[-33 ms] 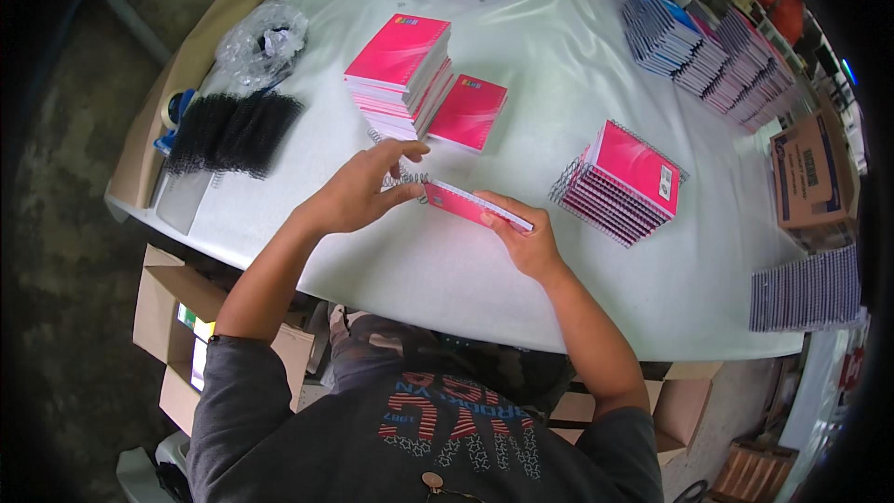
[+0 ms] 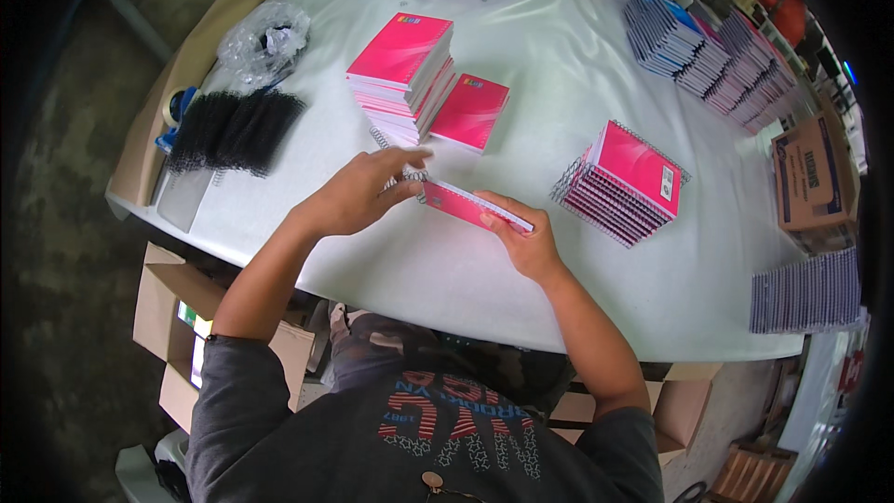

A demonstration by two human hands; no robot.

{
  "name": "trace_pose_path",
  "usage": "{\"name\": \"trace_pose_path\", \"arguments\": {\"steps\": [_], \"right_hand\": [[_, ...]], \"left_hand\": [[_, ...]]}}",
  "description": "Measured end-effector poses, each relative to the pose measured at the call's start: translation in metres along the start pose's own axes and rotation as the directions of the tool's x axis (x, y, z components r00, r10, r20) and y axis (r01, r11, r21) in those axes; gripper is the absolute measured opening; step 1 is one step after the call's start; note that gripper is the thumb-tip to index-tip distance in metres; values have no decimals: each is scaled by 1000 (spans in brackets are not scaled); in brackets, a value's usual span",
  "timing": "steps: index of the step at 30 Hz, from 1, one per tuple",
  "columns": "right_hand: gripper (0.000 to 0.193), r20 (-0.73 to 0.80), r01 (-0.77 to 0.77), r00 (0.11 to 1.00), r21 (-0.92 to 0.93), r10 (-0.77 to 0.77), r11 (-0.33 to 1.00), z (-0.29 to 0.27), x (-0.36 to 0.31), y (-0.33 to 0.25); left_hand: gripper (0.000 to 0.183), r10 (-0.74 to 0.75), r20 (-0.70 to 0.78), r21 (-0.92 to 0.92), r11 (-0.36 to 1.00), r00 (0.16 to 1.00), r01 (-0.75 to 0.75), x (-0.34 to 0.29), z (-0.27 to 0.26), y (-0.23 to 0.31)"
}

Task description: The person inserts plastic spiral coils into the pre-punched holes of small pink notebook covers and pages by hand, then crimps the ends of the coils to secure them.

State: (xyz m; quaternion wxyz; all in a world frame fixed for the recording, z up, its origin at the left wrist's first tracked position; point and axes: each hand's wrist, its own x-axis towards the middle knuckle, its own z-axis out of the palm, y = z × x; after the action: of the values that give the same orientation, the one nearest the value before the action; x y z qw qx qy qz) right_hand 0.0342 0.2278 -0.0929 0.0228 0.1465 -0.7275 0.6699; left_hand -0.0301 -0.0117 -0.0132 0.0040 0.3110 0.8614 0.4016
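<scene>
1. Pink notebook [image 2: 475, 206] sits between both hands just above the white bench [image 2: 559, 65], near its front edge — held flat and low, tilted slightly, so the spine end faces the left hand.
2. Left hand [image 2: 358, 194] is closed to a pinch on the notebook's left end, fingers [image 2: 405, 156] curled over the top; looks like it is working the wire coil at that edge, though the coil itself is too small to confirm.
3. Right hand [image 2: 526, 240] grips the right end, thumb on top, fingers under — a steadying hold, not a carry.
4. Stack of pink notebooks [image 2: 402, 70] sits straight ahead with one loose pink notebook [image 2: 472, 112] beside it, both near the left hand — likely the supply side.
5. Fanned pile of coil-bound notebooks [image 2: 619, 184] lies to the right, near the right hand — likely the finished side.
6. Bundle of black coils [image 2: 233, 130] lies far left by a crumpled plastic bag [image 2: 265, 37], within the left arm's sweep.
7. More bound stacks [image 2: 712, 56] line the far right edge, well apart.
</scene>
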Motion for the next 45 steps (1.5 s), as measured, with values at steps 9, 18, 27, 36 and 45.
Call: {"name": "trace_pose_path", "arguments": {"steps": [9,18,27,36,45], "right_hand": [[29,106,-19,994,30,16,999,16,-5,-9],[33,167,13,986,-57,-4,998,20,-9,-12],[33,108,71,992,-121,-58,990,35,-17,-13],[32,-23,92,995,-163,-97,982,80,-47,-33],[36,-27,227,970,-252,-241,941,97,-65,-29]], "left_hand": [[24,157,24,499,854,987,-148,-16,-8,23],[25,312,141,626,707,939,-329,-23,-9,17],[43,95,362,638,700,927,-321,-24,-12,29],[105,424,153,716,575,893,-396,-145,55,-14],[109,536,169,685,540,827,-489,-178,67,-32]]}}
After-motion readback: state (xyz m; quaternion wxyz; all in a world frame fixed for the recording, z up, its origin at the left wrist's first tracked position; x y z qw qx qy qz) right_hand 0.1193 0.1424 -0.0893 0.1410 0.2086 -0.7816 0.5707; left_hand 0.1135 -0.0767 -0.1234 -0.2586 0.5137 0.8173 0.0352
